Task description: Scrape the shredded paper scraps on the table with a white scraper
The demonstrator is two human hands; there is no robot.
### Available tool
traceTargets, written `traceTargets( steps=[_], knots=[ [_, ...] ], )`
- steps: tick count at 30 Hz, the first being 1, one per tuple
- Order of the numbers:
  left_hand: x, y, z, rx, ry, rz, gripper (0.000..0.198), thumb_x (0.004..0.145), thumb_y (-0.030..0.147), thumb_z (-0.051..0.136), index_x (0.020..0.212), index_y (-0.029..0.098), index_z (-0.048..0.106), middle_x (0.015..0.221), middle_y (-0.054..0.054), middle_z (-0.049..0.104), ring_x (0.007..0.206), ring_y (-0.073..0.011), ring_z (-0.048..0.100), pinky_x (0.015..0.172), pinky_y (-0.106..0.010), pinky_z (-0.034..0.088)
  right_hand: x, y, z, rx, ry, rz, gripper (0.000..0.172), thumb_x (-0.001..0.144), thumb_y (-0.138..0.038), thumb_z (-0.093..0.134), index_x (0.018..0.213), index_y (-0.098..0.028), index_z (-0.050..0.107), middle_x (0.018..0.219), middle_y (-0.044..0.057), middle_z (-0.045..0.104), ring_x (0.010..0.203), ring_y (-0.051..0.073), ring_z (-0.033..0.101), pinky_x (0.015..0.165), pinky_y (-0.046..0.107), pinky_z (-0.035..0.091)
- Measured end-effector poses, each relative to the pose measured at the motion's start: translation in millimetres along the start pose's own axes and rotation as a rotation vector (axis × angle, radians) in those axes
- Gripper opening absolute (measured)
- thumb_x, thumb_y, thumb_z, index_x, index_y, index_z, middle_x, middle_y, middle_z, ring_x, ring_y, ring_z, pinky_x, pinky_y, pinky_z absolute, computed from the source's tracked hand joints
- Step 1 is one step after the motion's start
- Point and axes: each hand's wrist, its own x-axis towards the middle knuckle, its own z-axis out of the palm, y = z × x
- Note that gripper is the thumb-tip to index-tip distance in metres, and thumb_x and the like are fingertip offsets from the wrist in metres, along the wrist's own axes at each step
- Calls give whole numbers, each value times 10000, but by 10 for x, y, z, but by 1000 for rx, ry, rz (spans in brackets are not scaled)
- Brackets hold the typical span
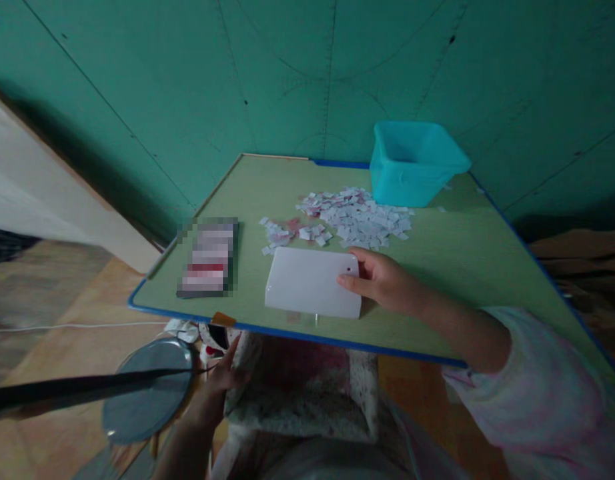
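Note:
My right hand (382, 280) grips the right end of a smooth white plastic sheet (307, 283), thumb on its face near a small hole, other fingers behind it. The sheet is low over the table's front edge. Just beyond it lies a heap of small white and pinkish paper pieces (362, 217), with a smaller cluster (280, 233) to the left. Below the table edge, my left hand (227, 373) is closed on the left rim of a stained whitish cloth bag (307, 413); some of its fingers are hidden.
A turquoise bin (412, 167) stands at the back right of the green table (462, 267). A blurred-out flat object (207, 260) lies at the left. A round grey stool (147, 393) is below left, crossed by a dark strap (87, 387). A green wall rises behind.

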Motion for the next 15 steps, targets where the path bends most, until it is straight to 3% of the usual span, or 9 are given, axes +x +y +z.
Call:
traceTargets(
  steps=[15],
  knots=[
    [-55,4,16,-55,-67,19,1065,464,146,722,1437,224,294,971,-60,765,1048,-344,629,775,-380,543,-35,-26,74,11,-60,-1,196,768,-325,588,860,-178,495,815,30,592,730,151,585,612,292,486]
  ],
)
